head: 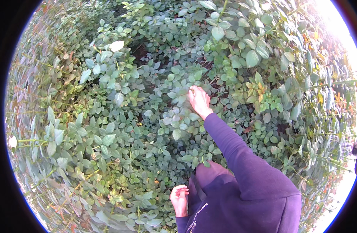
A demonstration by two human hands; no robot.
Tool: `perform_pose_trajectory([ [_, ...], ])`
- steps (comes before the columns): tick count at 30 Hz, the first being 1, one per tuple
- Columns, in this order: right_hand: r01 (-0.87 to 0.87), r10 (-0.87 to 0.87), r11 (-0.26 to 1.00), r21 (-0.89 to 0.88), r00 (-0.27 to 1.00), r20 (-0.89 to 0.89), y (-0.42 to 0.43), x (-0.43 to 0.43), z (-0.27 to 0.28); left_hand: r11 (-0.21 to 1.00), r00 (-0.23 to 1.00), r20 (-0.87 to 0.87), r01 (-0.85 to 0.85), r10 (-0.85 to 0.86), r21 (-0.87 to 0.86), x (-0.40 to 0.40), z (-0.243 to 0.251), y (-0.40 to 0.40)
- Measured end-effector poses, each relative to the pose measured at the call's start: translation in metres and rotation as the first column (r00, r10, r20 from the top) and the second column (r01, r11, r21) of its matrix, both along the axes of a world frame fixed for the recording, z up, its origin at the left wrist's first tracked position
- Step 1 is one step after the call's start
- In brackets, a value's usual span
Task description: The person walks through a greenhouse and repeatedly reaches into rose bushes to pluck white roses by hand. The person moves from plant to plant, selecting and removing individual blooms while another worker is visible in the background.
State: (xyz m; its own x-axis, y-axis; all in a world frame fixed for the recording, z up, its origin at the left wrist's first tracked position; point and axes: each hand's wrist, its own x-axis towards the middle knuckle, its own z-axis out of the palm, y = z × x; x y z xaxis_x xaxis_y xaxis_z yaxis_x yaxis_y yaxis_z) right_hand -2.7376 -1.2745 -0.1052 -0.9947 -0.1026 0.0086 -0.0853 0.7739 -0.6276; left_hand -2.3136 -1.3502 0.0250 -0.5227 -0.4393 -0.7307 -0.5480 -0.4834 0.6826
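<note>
My right hand (200, 100) reaches forward among the leaves of a rose bush (178, 119), its fingers curled. The leaves around it are blurred, and I cannot see whether a stem lies between the fingertips. Close to my body, my left hand (179, 200) is held low with the fingers bent in towards the thumb; nothing shows in it. Leaves lie just to its left. A white rose bloom (116, 46) stands on a stem ahead and to the left of my right hand.
Dense rose foliage surrounds me, and leafy stems (252, 55) rise at the front right. Another pale bloom (12, 141) sits at the far left rim. My leg (211, 174) presses against the leaves. Bright light washes out the right rim.
</note>
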Motion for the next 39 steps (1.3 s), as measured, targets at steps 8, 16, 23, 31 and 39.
perform_pose_trajectory([
  [8,0.382,0.462,0.506,-0.773,0.637,0.617,-0.003,0.005,-0.008,0.999,0.999,0.022,0.046,-0.045,-0.007,-0.013,0.004,0.002],
  [16,0.526,0.35,0.43,-0.734,0.652,0.673,0.051,0.055,-0.007,0.995,0.995,0.017,0.101,-0.101,-0.005,-0.02,0.003,0.0],
  [23,0.532,-0.369,0.839,-0.114,0.71,0.6,0.182,0.024,-0.083,0.979,0.983,0.026,0.177,-0.181,0.1,-0.007,-0.032,-0.002],
  [31,-0.152,-0.093,0.881,0.448,0.872,0.48,0.163,-0.055,-0.173,0.908,0.907,0.134,0.372,-0.4,0.192,0.029,-0.088,-0.019],
  [39,-0.044,-0.027,0.974,0.223,0.952,0.305,0.145,0.012,-0.141,0.922,0.928,0.099,0.338,-0.36,0.189,0.019,-0.098,-0.023],
])
